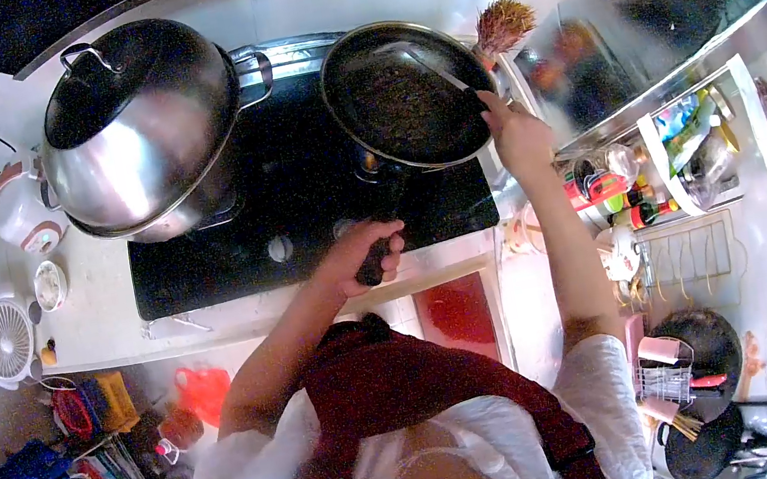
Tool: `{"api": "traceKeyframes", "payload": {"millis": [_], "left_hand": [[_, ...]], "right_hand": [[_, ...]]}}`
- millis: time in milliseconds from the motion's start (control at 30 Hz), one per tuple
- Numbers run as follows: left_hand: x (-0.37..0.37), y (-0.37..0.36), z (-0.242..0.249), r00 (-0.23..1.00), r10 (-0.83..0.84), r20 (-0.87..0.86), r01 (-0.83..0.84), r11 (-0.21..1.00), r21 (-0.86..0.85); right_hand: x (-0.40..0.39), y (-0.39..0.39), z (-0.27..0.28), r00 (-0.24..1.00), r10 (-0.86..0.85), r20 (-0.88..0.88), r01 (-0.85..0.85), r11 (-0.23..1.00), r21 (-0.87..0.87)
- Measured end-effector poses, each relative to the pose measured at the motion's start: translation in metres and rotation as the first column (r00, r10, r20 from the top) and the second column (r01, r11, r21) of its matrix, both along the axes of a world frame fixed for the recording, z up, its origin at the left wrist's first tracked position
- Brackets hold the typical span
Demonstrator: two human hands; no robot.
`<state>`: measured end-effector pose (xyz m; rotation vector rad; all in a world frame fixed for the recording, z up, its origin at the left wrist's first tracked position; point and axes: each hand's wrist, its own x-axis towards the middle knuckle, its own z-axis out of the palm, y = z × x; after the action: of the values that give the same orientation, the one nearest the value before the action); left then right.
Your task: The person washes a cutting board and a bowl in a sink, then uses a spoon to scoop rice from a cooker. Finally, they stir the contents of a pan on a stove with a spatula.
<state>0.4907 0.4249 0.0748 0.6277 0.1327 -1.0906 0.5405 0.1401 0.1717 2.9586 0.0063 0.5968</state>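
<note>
A black frying pan [354, 133] sits over the right burner of the black gas stove [291, 169]. My left hand [369, 256] is closed around its dark handle [373, 263], which points toward me. At the pan's right rim, my right hand [518, 131] grips a spatula [448, 76] whose far end reaches down into the pan. The exact shape of that far end is hard to make out. Something dark brown covers the pan's bottom, too dim to name.
A large steel pot with a domed lid [119, 142] stands on the left burner. A bristle brush [504, 24] is beyond the pan's right side. At the left are a white rice cooker [22, 211], a small bowl [49, 284] and a fan [6, 338]. A bottle rack [708, 150] hangs at right.
</note>
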Motion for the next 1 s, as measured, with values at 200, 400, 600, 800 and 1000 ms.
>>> {"api": "traceKeyframes", "payload": {"millis": [200, 400, 600, 800, 1000], "left_hand": [[-0.001, 0.001, 0.001, 1.000, -0.008, -0.007, 0.007, 0.999, -0.052], [0.000, 0.000, 0.000, 0.999, -0.005, -0.054, 0.002, 0.999, -0.049], [-0.001, 0.001, 0.006, 1.000, 0.007, -0.031, -0.007, 1.000, -0.011], [0.001, 0.001, 0.008, 1.000, -0.010, -0.012, 0.010, 1.000, -0.004], [-0.001, 0.002, 0.010, 1.000, -0.007, -0.027, 0.007, 1.000, 0.010]], "right_hand": [[-0.020, 0.013, 0.011, 0.979, -0.141, -0.149, 0.131, 0.989, -0.071], [-0.005, 0.016, -0.001, 0.987, -0.133, -0.091, 0.132, 0.991, -0.021], [-0.017, 0.036, -0.006, 0.984, -0.149, -0.098, 0.140, 0.986, -0.088], [-0.036, 0.018, 0.004, 0.976, -0.187, -0.114, 0.176, 0.979, -0.100], [-0.059, 0.019, 0.017, 0.964, -0.206, -0.168, 0.206, 0.978, -0.018]]}}
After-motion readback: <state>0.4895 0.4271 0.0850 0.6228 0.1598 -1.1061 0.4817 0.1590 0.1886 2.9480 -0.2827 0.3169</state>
